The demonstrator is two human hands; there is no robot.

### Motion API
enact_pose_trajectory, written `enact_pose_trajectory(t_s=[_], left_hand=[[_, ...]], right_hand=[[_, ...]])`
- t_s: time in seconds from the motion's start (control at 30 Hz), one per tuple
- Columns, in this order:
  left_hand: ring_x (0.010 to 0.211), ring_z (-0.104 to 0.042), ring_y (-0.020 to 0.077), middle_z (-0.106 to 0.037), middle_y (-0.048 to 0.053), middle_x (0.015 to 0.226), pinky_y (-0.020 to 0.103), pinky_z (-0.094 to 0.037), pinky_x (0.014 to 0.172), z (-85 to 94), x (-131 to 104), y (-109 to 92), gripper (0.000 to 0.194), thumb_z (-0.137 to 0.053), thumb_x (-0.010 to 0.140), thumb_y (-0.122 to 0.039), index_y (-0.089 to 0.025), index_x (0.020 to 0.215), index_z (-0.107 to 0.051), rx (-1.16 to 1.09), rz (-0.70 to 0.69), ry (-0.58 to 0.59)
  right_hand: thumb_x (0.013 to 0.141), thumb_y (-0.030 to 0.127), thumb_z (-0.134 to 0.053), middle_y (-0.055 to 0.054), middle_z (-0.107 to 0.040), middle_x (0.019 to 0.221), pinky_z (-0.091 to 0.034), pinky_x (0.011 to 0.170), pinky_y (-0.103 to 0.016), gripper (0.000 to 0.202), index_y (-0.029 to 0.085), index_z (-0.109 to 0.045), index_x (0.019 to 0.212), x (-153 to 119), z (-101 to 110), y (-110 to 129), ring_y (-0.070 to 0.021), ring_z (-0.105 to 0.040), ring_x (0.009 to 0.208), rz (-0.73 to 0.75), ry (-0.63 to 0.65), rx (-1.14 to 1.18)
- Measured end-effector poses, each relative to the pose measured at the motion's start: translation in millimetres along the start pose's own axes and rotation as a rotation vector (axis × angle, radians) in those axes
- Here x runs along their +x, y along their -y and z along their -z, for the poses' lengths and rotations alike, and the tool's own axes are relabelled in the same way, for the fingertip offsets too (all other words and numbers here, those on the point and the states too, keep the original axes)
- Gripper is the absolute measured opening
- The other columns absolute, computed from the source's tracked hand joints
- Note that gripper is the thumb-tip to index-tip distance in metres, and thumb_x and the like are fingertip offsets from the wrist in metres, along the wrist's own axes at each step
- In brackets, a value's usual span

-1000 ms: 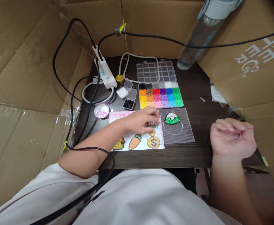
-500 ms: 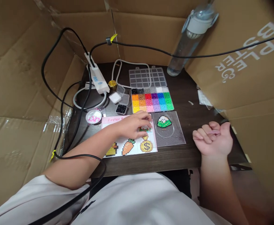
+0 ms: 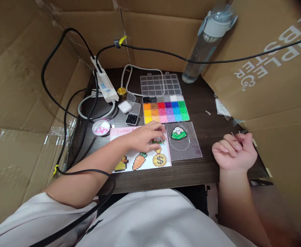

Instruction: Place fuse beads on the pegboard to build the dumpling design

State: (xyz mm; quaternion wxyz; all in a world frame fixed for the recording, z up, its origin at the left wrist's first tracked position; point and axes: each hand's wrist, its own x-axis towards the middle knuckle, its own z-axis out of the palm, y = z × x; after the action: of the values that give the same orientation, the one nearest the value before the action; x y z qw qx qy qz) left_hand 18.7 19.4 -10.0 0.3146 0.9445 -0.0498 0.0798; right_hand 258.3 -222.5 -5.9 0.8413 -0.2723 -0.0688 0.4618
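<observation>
My left hand [image 3: 147, 137] rests palm down on a printed pattern sheet [image 3: 129, 168], fingers spread and curved around one partly covered picture. A carrot and a money bag show below it. To its right lies a clear pegboard [image 3: 194, 149] carrying a bead figure [image 3: 178, 133] in white and green with a black outline. My right hand [image 3: 234, 152] is turned palm up at the table's right side, fingers curled around pink tweezers [image 3: 241, 137]. Their two thin prongs stick up apart from each other; the rest is mostly hidden. Nothing visible sits between the tips.
Behind the sheet stands a sorted bead box [image 3: 165, 109] with its clear lid [image 3: 160, 85] folded back. Small bead cases [image 3: 131, 119] and a white dish [image 3: 101, 128] are at left. A power strip [image 3: 105, 84], black cables, a water bottle [image 3: 204, 44] and cardboard walls surround the table.
My right hand has turned slightly, and the tweezers' two prongs now stand up apart. My left hand stays on the sheet. The whole view has shifted a little.
</observation>
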Motion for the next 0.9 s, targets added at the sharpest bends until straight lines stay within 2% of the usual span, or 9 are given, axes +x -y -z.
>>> enact_pose_trajectory(t_s=[0.2,0.33,0.5,0.67,0.9], left_hand=[[0.110,-0.054,0.0246,-0.056,0.010,0.117,0.041,-0.047,0.095,0.3,0.2,-0.2,0.024,-0.065,0.081,-0.026,-0.021,0.104,-0.067,0.005,-0.012,-0.002],[0.109,-0.054,0.0243,-0.056,0.010,0.117,0.040,-0.047,0.096,-0.1,-0.3,0.3,0.024,-0.065,0.082,-0.027,-0.021,0.105,-0.067,0.002,-0.004,0.003],[0.110,-0.054,0.0245,-0.055,0.010,0.118,0.040,-0.046,0.096,-0.5,-0.5,1.0,0.026,-0.067,0.081,-0.027,-0.019,0.106,-0.068,-0.007,-0.005,0.007],[0.111,-0.053,0.0249,-0.056,0.010,0.118,0.041,-0.046,0.097,0.2,-0.3,0.1,0.026,-0.066,0.080,-0.025,-0.020,0.106,-0.068,-0.007,-0.003,0.005],[0.111,-0.053,0.0249,-0.056,0.010,0.118,0.041,-0.046,0.097,1.3,0.0,-1.6,0.025,-0.066,0.080,-0.025,-0.021,0.105,-0.068,-0.013,0.011,0.012]], right_hand=[[0.080,0.041,-0.077,0.013,-0.046,0.048,-0.041,0.041,-0.017,0.014,0.029,-0.070,0.081,0.0,-2.1,-0.5,-0.0009,-0.022,0.031,0.021,0.055,-0.015],[0.079,0.042,-0.078,0.013,-0.046,0.046,-0.041,0.041,-0.018,0.018,0.027,-0.069,0.076,-1.0,-1.8,-0.4,-0.0006,-0.022,0.031,0.023,0.060,-0.024],[0.075,0.042,-0.078,0.012,-0.046,0.045,-0.038,0.039,-0.022,0.021,0.026,-0.066,0.080,-2.8,-0.1,0.5,-0.0019,-0.023,0.030,0.015,0.045,-0.084],[0.074,0.034,-0.072,0.013,-0.041,0.044,-0.031,0.037,-0.026,0.013,0.027,-0.063,0.080,-4.6,-1.9,1.6,-0.0031,-0.017,0.029,0.033,0.007,-0.179],[0.067,0.025,-0.069,0.014,-0.034,0.045,-0.032,0.037,-0.024,0.019,0.026,-0.062,0.084,-7.1,-8.8,0.9,-0.0028,-0.008,0.030,0.056,-0.010,-0.209]])
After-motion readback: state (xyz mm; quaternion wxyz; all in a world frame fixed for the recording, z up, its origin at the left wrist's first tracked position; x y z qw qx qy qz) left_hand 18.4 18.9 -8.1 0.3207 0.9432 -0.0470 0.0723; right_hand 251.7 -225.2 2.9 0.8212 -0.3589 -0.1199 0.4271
